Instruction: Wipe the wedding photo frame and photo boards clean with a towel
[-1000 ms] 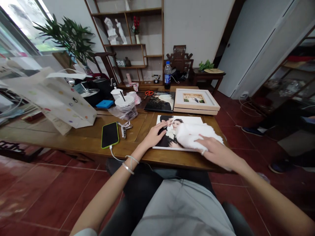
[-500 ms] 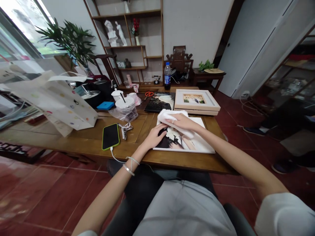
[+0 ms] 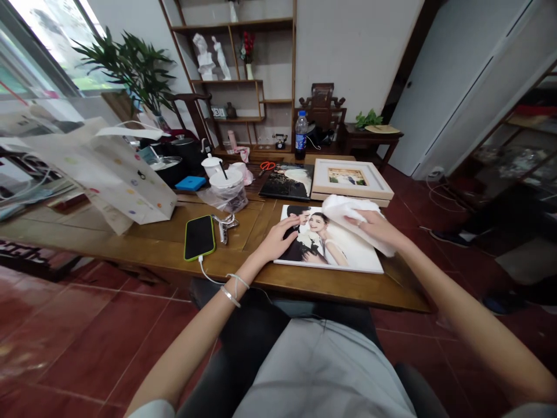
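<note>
A photo panel (image 3: 350,251) with a picture of two people in formal clothes lies flat at the front edge of the table. My left hand (image 3: 278,239) rests on the panel's left side, its fingers stretched out and holding nothing. Over the panel's upper right corner, my right hand (image 3: 375,227) grips a crumpled white cloth (image 3: 343,206), pressed against the surface. Part of the cloth hangs past the right edge and hides that corner.
Behind the panel lie a framed picture (image 3: 319,174), a dark photo panel (image 3: 282,184) and orange scissors (image 3: 267,166). A bottle (image 3: 300,136) stands farther back. Leftward are a charging phone (image 3: 199,238), a metal clip (image 3: 225,225), a bagged cup (image 3: 228,188) and a paper bag (image 3: 130,186).
My right hand has slid the cloth rightward across the panel, uncovering the pictured faces. My left hand stays at the left side of the panel. The view has shifted slightly.
</note>
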### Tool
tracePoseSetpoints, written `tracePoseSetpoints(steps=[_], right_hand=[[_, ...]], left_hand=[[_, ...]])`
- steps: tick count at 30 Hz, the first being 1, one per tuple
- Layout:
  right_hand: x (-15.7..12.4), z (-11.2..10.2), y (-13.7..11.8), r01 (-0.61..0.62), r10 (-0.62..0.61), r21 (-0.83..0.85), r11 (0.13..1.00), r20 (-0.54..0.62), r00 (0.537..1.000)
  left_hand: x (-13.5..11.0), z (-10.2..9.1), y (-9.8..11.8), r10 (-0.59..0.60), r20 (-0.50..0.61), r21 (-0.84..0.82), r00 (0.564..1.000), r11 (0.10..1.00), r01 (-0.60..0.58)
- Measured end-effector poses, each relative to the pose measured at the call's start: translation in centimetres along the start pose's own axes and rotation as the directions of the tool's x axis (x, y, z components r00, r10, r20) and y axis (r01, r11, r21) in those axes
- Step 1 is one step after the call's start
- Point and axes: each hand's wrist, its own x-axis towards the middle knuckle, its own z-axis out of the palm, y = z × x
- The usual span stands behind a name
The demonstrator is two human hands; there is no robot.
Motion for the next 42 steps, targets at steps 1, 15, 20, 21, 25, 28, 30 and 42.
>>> tracePoseSetpoints(steps=[1,15,20,21,25,28,30,42], right_hand=[[-0.5,-0.3,0.7,-0.041,0.040,-0.002,0.999,-0.016,0.999],[0.1,2.7,-4.1,0.226,-0.218,-0.186,0.956,0.062,0.974],[0.1,4.3,-6.6,0.376,-0.367,-0.116,0.919,0.086,0.926],[0.0,4.4,-6.7,0.375,-0.367,-0.120,0.919,0.087,0.926],[-0.6,3.9,-5.4,0.298,-0.281,-0.151,0.943,0.121,0.952],[-0.8,3.0,-3.2,0.217,-0.196,-0.192,0.957,0.120,0.973],[-0.9,2.2,-1.6,0.157,-0.141,-0.208,0.965,0.092,0.986],[-4.6,-0.1,0.2,0.034,-0.015,-0.240,0.970,0.080,0.997]], left_hand=[[0.0,0.0,0.0,0.002,-0.001,0.001,1.000,1.000,-0.002],[0.0,0.0,0.0,-0.008,-0.004,0.019,1.000,1.000,0.008],[0.0,0.1,-0.1,-0.024,-0.018,0.047,1.000,0.999,0.025],[0.0,0.1,-0.2,-0.026,-0.018,0.050,0.999,0.998,0.027],[0.0,0.1,-0.2,-0.012,-0.013,0.042,1.000,0.999,0.013],[0.0,0.0,-0.1,-0.001,-0.005,0.024,1.000,1.000,0.001],[-0.1,0.0,-0.1,-0.004,-0.005,0.016,1.000,1.000,0.004],[0.0,0.0,0.0,-0.004,-0.003,0.013,1.000,1.000,0.004]])
